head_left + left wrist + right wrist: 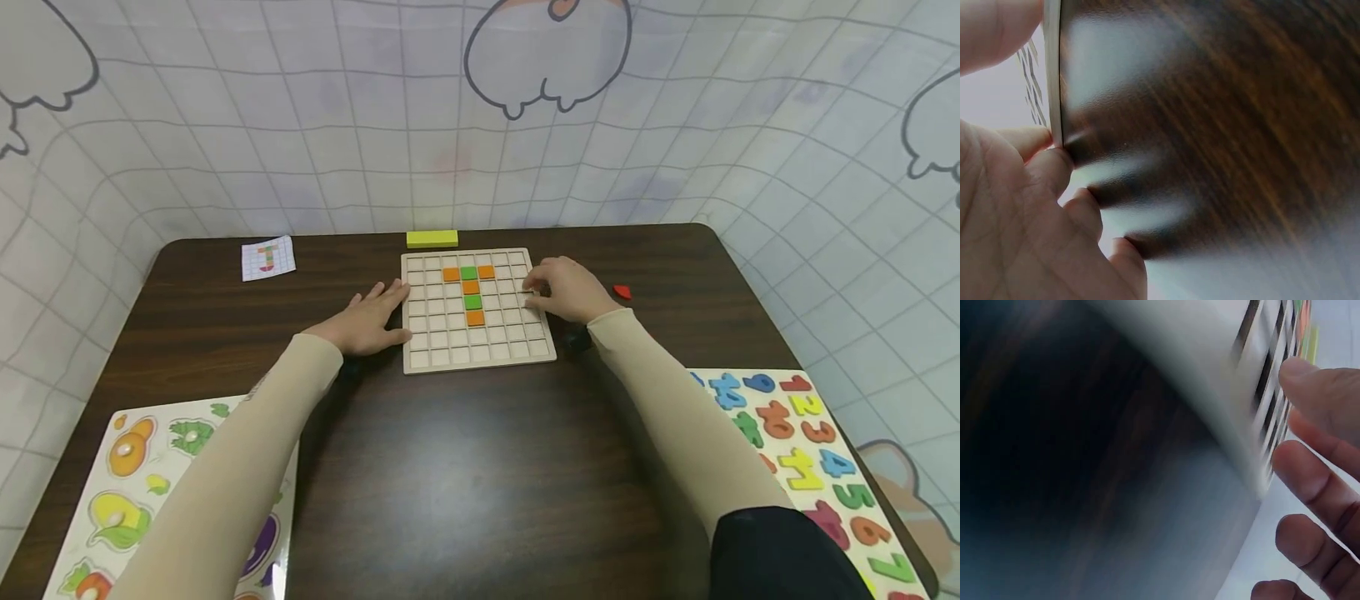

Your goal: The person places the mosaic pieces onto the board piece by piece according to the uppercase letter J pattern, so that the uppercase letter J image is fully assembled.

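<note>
A pale wooden grid board (438, 359) lies on the table, tilted slightly in the head view. Orange tiles (475, 318) and green tiles (472, 302) sit in some of its squares, forming a T. My left hand (363, 323) is spread at the board's left side, thumb and fingertips right at the edge; the left wrist view shows fingers along that rim. Over the right edge is my right hand (567, 289), thumb and index finger bent and apart above the outer squares. In the right wrist view its fingers (1300, 469) are loosely curved, with nothing visible between them.
A yellow block (432, 239) stands behind the board, and a small red piece (622, 292) lies right of my right hand. Back left is a paper card (268, 258) with a coloured T-like figure. A vegetable puzzle (168, 458) lies front left, a number puzzle (813, 450) front right.
</note>
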A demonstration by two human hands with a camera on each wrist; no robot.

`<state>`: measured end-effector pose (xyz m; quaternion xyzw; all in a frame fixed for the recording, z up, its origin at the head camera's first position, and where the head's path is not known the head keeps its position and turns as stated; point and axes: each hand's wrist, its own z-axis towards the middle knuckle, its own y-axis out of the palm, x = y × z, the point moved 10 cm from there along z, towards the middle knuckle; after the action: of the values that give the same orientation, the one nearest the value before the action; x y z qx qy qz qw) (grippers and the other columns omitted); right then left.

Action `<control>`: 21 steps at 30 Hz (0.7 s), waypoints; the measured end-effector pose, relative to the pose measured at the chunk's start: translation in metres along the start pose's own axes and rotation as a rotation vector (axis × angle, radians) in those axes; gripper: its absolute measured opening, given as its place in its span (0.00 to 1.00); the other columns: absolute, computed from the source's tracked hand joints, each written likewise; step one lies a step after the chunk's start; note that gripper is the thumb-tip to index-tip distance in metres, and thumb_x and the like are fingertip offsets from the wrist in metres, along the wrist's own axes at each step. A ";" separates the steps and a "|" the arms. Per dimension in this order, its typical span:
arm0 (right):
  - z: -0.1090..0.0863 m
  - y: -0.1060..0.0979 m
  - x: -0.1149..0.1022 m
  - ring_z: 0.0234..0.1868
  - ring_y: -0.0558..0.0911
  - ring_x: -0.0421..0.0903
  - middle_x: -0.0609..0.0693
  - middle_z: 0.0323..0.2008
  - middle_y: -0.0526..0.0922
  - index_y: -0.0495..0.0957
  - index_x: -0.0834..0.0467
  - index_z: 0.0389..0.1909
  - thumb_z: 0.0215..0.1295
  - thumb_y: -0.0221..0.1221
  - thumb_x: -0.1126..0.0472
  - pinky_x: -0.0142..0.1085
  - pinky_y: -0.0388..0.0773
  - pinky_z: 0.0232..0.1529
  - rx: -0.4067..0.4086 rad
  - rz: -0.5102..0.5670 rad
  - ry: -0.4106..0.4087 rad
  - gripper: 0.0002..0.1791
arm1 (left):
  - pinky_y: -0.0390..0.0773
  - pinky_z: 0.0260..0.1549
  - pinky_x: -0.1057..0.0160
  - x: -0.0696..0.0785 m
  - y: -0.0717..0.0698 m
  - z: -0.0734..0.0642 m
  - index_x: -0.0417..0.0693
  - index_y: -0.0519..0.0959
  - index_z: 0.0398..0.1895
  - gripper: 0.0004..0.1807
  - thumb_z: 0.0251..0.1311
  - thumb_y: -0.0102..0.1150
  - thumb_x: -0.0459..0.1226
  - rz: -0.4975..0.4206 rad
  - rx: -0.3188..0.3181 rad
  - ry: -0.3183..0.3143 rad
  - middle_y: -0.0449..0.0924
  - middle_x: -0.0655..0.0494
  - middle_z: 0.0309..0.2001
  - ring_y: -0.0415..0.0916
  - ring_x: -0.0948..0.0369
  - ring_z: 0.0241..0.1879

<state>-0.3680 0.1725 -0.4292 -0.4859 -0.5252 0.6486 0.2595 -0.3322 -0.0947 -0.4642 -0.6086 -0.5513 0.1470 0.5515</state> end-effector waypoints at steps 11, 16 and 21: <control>-0.039 -0.027 0.097 0.61 0.76 0.64 0.60 0.60 0.80 0.83 0.57 0.59 0.70 0.67 0.55 0.61 0.74 0.63 0.020 -0.141 0.202 0.20 | 0.35 0.79 0.30 -0.002 0.000 0.001 0.43 0.38 0.86 0.48 0.77 0.52 0.50 0.003 0.001 0.004 0.32 0.42 0.86 0.29 0.38 0.84; -0.053 -0.039 0.117 0.59 0.77 0.67 0.65 0.58 0.81 0.81 0.61 0.60 0.70 0.66 0.56 0.64 0.74 0.60 0.022 -0.190 0.258 0.22 | 0.34 0.79 0.31 -0.003 0.001 0.001 0.44 0.37 0.86 0.48 0.77 0.52 0.50 0.001 -0.003 0.002 0.31 0.42 0.86 0.28 0.38 0.85; -0.063 -0.047 0.132 0.53 0.84 0.66 0.66 0.55 0.85 0.82 0.63 0.59 0.70 0.66 0.54 0.62 0.81 0.52 0.020 -0.214 0.335 0.23 | 0.35 0.79 0.31 0.000 0.000 0.001 0.43 0.38 0.86 0.47 0.77 0.52 0.50 0.002 -0.001 0.006 0.32 0.42 0.86 0.29 0.38 0.85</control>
<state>-0.3715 0.3259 -0.4311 -0.5258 -0.5168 0.5325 0.4158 -0.3329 -0.0943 -0.4642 -0.6099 -0.5491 0.1456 0.5526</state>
